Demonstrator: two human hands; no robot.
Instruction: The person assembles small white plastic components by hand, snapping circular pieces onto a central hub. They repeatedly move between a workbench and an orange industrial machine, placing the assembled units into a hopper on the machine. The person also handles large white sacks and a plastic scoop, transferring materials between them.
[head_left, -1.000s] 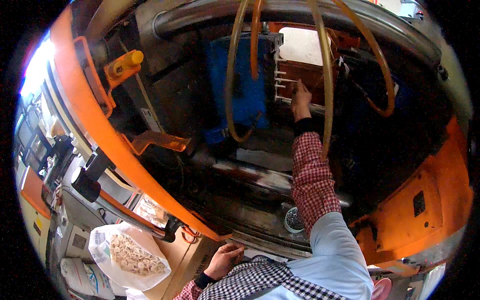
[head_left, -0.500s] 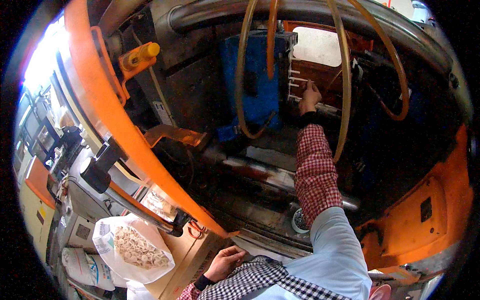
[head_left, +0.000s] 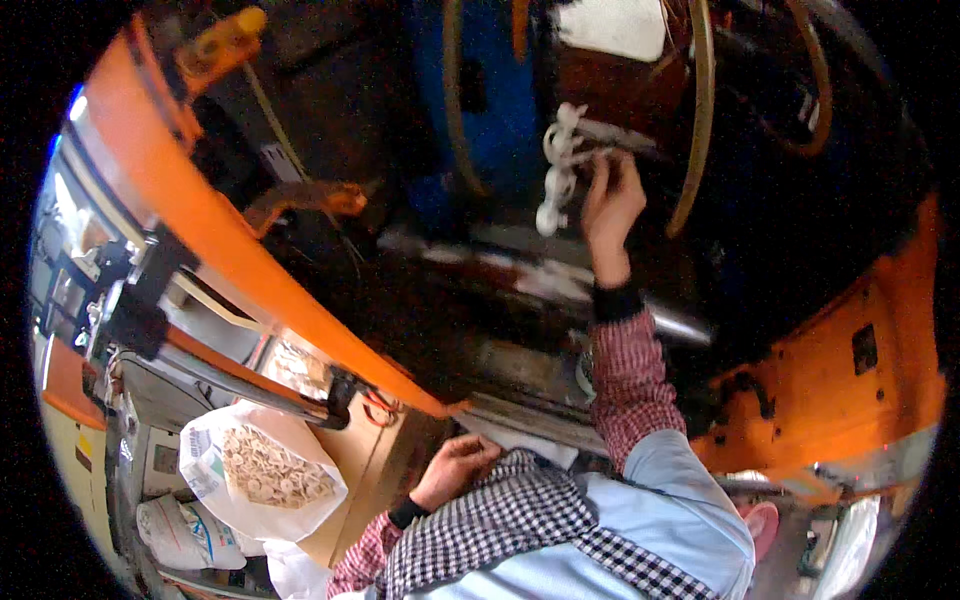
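My right hand (head_left: pixel 613 208) reaches into the dark inside of the machine. Thumb and fingers pinch the stem of a white moulded plastic piece (head_left: pixel 557 185), a branched sprue with several small ring-shaped parts. This piece hangs left of the hand, apart from the blue mould block (head_left: pixel 505 100) behind it; motion smears its details. Close to my body, over the checked apron (head_left: pixel 470 520), my left hand (head_left: pixel 458 470) is held with its fingers curled together, and nothing shows in it.
An orange machine frame (head_left: pixel 260 290) curves along the left, and an orange panel (head_left: pixel 830 390) stands right. Yellowish hoses (head_left: pixel 703 110) hang near my right hand. A metal bar (head_left: pixel 680 322) crosses below. At lower left, an open white sack (head_left: pixel 200 470) holds pale ring-shaped pieces.
The white sprue has come away from the blue mould block in my right hand, which has drawn back toward me. My left hand stays near my body. The view has tilted down.
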